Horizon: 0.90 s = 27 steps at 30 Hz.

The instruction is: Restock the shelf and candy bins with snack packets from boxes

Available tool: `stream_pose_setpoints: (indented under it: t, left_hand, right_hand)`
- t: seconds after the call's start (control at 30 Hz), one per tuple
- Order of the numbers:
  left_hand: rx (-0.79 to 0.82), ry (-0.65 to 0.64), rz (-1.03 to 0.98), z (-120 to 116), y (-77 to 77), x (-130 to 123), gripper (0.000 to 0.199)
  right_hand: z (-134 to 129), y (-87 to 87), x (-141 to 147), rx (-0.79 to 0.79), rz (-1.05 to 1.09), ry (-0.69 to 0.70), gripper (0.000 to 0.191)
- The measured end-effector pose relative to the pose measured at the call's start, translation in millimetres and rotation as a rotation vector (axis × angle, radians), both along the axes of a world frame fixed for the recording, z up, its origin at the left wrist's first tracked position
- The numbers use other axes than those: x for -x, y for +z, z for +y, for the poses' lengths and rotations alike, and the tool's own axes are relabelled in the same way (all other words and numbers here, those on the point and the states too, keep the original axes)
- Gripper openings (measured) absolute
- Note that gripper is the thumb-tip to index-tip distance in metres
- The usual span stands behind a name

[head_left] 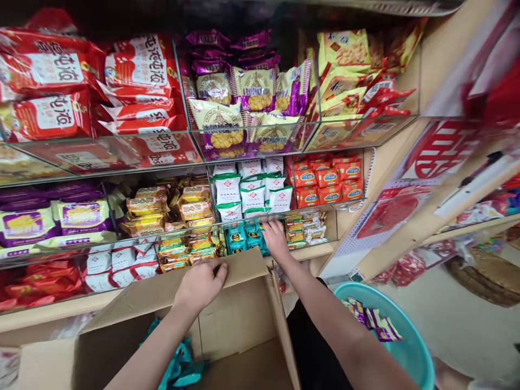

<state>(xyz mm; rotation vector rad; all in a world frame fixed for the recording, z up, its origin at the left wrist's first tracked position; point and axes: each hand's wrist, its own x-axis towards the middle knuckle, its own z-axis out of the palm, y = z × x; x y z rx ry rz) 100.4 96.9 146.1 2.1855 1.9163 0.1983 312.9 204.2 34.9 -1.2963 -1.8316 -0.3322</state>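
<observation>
My left hand is closed over the upper edge of an open cardboard box, gripping its flap. Inside the box, partly hidden by my left forearm, lie several teal packets. My right hand reaches into a low shelf compartment, where its fingers lie over small teal packets. Those fingers look stretched and slightly bent, with nothing visibly held. Just above it are white-and-green packets. Beside it to the right stand small green-and-orange packets.
Clear dividers split the shelves. Red bags, purple-and-cream biscuit packs and yellow bags fill the top one. Small red packets sit below. A turquoise basin with purple packets stands at lower right, a woven basket beyond.
</observation>
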Motion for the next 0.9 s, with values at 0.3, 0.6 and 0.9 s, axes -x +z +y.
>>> stream_pose_setpoints:
  t: [0.3,0.6,0.9]
  left_hand:
    - [0.015,0.001,-0.004,4,-5.1,-2,0.037]
    - [0.027,0.02,0.012,6,-8.7,-2,0.035]
    - [0.061,0.029,-0.002,5,-7.0,-3,0.035]
  right_hand:
    - [16,-3.5,11,0.159,-0.106,-0.08,0.033]
    - [28,-7.8,22,0.018,0.219,-0.311,0.036]
    - [24,-2.2,11,0.168,0.018,-0.276,0.032]
